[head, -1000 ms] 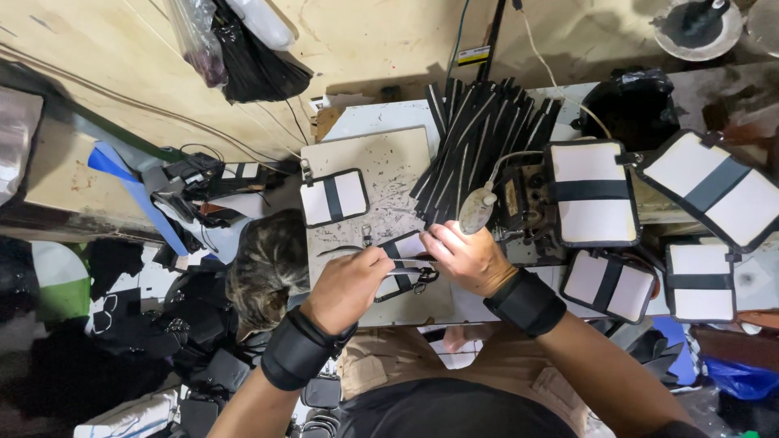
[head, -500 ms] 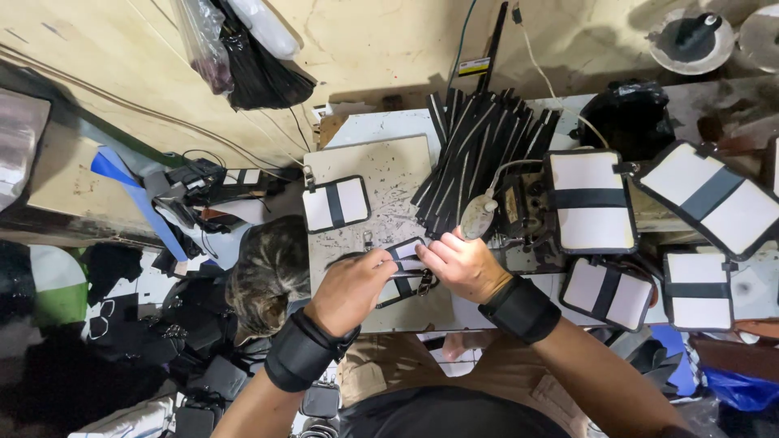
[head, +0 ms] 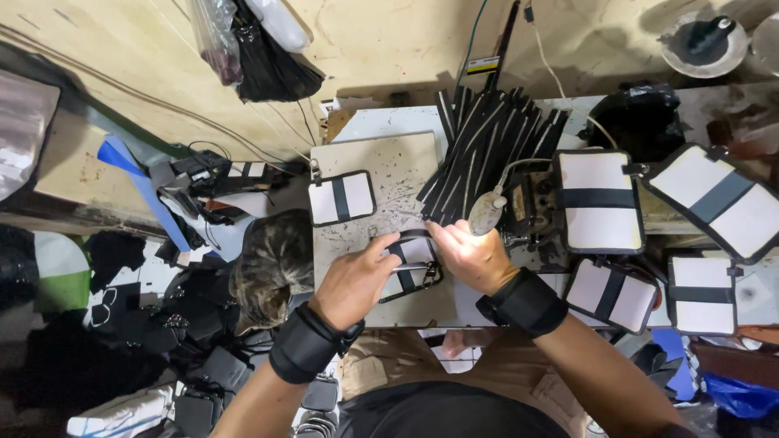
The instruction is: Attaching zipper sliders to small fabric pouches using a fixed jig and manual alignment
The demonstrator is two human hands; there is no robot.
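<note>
1. Head view, looking straight down: the person's left hand and right hand meet over a small white fabric pouch with black trim and a black centre strap, which lies on the scuffed pale work board of the table, just in front of the person's lap.
2. The left hand is partly closed, its fingers curled onto the pouch's left edge and pressing it down; whether it truly pinches the piece I cannot tell.
3. The right hand is closed loosely over the pouch's right side, fingertips on the black strap near a small metal ring — a grip on the piece, though the exact hold is hidden by the knuckles.
4. As a judgement of progress: this pouch looks mid-assembly, with the strap loose and bowed rather than lying flat.
5. Done, as far as it shows: one similar white pouch with a black stripe lies flat on the board just beyond the hands, and several larger white-and-black pouches sit to the right.
6. Left, by the look of it: a fanned bundle of black straps — unused — lies on the board's far right corner.
7. A tabby cat curls just left of the table.
</note>
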